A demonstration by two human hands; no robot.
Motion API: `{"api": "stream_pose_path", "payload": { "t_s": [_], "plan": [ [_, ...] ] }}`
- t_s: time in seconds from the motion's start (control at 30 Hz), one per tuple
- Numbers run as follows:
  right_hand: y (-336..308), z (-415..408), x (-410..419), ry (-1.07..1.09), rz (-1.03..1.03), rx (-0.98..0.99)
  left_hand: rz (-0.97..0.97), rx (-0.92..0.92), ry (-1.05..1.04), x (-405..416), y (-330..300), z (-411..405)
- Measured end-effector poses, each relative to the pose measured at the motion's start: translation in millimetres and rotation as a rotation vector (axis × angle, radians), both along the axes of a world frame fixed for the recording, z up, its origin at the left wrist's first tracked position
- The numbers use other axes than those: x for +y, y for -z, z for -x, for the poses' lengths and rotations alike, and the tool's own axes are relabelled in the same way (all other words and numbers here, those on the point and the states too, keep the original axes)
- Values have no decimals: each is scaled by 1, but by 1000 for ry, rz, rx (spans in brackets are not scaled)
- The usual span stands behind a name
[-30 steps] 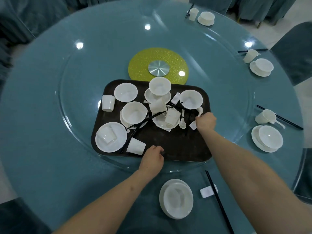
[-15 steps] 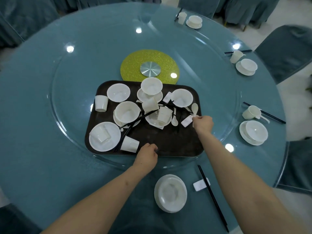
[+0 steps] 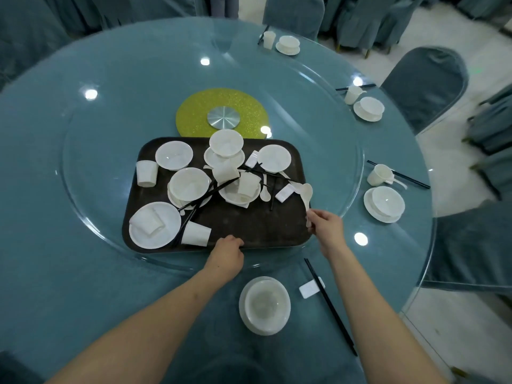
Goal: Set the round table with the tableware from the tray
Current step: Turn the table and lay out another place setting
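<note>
A dark brown tray (image 3: 243,225) sits on the glass turntable (image 3: 97,217) of the round teal table. It carries several white bowls, plates, cups, spoons, chopstick rests and black chopsticks. My right hand (image 3: 327,227) pinches the handle of a white spoon (image 3: 307,194), lifted above the tray's right edge. My left hand (image 3: 228,252) grips the tray's near rim. In front of me lie a white bowl on a plate (image 3: 264,304), black chopsticks (image 3: 329,306) and a white chopstick rest (image 3: 307,289).
Three set places with bowl, plate, cup and chopsticks ring the right side: one near (image 3: 383,203), one further (image 3: 368,108), one far (image 3: 288,44). A yellow disc with a metal hub (image 3: 223,117) marks the turntable centre. Teal-covered chairs (image 3: 424,84) surround the table.
My right hand has picked the white spoon out of the tray's right side and drawn it back toward the tray's right edge. My left hand stays on the tray's near rim.
</note>
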State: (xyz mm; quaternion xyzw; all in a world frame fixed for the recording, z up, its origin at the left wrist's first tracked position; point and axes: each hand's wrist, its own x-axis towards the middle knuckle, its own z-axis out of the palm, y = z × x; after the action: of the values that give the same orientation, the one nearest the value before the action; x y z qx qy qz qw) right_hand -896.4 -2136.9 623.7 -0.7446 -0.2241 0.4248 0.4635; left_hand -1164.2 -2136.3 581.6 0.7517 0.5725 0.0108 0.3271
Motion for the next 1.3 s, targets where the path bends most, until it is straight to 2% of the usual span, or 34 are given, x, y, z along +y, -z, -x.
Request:
{"api": "stream_pose_path", "payload": {
  "t_s": [0.4,0.8,1.3],
  "plan": [
    [14,-12,-120,27,7,64,-43,105,67,-13,0,-2],
    [54,8,-185,-117,273,-198,-19,107,87,-16,-1,1],
    [80,5,-192,-225,429,-447,-4,103,97,-16,-1,2]
  ]
}}
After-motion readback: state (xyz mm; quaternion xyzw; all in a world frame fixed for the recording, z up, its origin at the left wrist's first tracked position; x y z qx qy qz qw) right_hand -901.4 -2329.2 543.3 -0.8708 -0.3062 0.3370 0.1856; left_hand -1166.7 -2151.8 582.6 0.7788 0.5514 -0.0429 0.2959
